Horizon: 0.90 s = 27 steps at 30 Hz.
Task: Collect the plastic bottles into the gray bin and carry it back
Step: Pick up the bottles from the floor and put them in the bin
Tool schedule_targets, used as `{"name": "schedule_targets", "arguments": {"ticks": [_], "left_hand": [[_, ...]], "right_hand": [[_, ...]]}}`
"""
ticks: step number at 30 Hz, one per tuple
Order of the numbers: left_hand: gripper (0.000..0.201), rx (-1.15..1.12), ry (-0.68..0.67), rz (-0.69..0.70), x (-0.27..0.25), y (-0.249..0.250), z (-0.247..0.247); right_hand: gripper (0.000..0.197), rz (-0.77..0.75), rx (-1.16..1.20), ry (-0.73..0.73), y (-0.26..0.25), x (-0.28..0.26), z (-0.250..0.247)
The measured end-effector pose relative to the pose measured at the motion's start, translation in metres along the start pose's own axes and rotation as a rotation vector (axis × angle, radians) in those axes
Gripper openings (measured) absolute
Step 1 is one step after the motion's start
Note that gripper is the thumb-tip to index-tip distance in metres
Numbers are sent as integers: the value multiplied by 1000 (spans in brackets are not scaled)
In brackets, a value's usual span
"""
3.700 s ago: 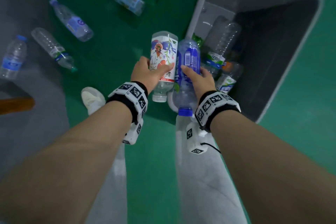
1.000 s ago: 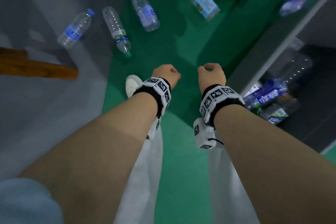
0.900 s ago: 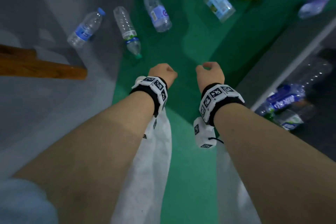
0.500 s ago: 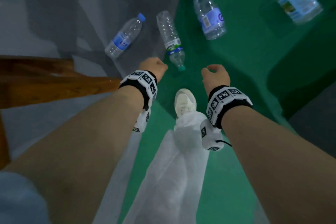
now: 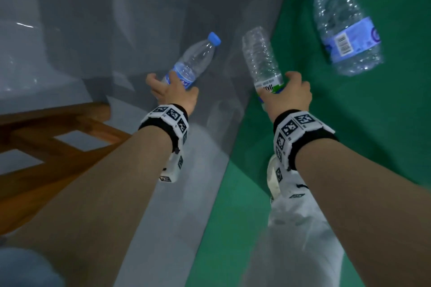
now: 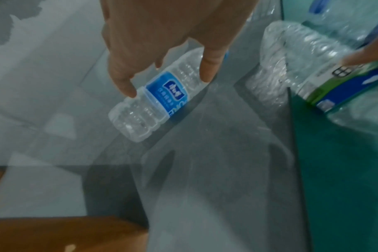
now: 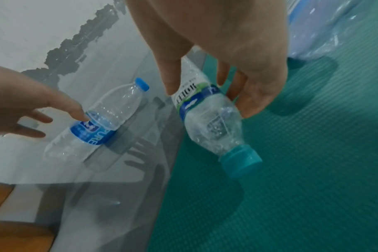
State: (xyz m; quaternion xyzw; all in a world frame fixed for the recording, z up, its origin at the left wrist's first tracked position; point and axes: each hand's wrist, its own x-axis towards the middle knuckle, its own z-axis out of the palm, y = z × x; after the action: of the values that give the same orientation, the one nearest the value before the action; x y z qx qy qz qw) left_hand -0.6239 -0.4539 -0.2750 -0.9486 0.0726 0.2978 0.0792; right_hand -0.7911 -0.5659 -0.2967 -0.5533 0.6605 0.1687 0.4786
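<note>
A small clear bottle with a blue cap and blue label [image 5: 193, 63] lies on the grey floor. My left hand [image 5: 172, 93] reaches over it with spread, fairly straight fingers, and one fingertip touches the label [image 7: 86, 126]. My right hand [image 5: 289, 93] grips a ribbed clear bottle with a green-and-blue label [image 5: 261, 58] around its label. The thumb is on one side, the fingers on the other. In the right wrist view its teal cap [image 7: 240, 162] points toward me, close above the green mat. The gray bin is out of view.
A larger clear bottle with a purple label [image 5: 345, 30] lies on the green mat [image 5: 349, 147] to the right. A wooden frame [image 5: 58, 137] stands at the left on the grey floor. My white shoe [image 5: 272, 179] and trouser leg are below my right wrist.
Both hands were empty fists a moment ago and have moved forward and down. The right hand has taken hold of the green-label bottle, and the left hand has spread over the blue-cap bottle.
</note>
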Motion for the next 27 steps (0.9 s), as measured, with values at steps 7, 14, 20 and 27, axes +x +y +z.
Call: {"name": "schedule_targets", "arguments": {"ticks": [7, 14, 20, 27], "left_hand": [[89, 179, -27, 135, 47, -14, 14], [74, -29, -114, 194, 20, 0, 25], [65, -174, -175, 106, -44, 9, 27], [62, -211, -217, 184, -133, 43, 19]], "right_hand": [[79, -29, -25, -10, 23, 6, 24], [73, -5, 91, -11, 33, 2, 13], [72, 33, 160, 30, 45, -23, -18], [72, 81, 252, 16, 77, -66, -71]]}}
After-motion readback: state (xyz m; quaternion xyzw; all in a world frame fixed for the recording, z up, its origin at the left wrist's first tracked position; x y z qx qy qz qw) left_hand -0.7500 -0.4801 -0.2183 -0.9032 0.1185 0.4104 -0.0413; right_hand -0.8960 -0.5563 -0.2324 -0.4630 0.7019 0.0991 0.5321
